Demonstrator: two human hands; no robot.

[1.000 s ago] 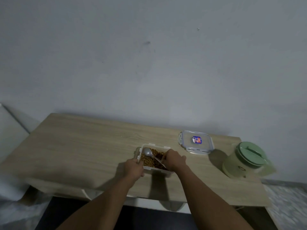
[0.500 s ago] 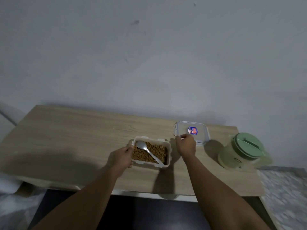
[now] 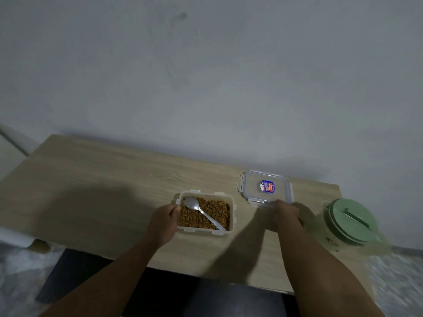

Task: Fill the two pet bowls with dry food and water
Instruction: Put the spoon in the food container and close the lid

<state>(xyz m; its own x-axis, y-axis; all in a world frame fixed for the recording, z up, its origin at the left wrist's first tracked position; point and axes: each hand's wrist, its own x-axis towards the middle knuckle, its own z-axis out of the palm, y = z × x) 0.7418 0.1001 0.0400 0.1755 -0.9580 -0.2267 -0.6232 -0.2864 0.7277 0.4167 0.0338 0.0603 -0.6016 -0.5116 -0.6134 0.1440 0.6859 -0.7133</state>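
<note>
An open white plastic container [image 3: 231, 203] of brown dry food stands on the wooden table [image 3: 96, 193]. A metal spoon [image 3: 201, 210] lies in the food with its handle on the near right corner. My left hand [image 3: 163, 219] grips the container's left wall. The clear lid [image 3: 265, 189], with a blue and red sticker, lies behind and to the right of the container. My right hand [image 3: 283, 213] holds the lid's near edge, its fingertips hidden. A pale green lidded jug [image 3: 350, 221] stands at the table's right end. No pet bowl is in view.
The table stands against a plain grey wall [image 3: 206, 76]. Its near edge runs just below the container, with dark floor [image 3: 194, 294] beneath. A pale object [image 3: 13, 236] sits at the lower left.
My right hand let go of the spoon, which now lies in the food, and moved right to the lid's near edge. My left hand stays on the container.
</note>
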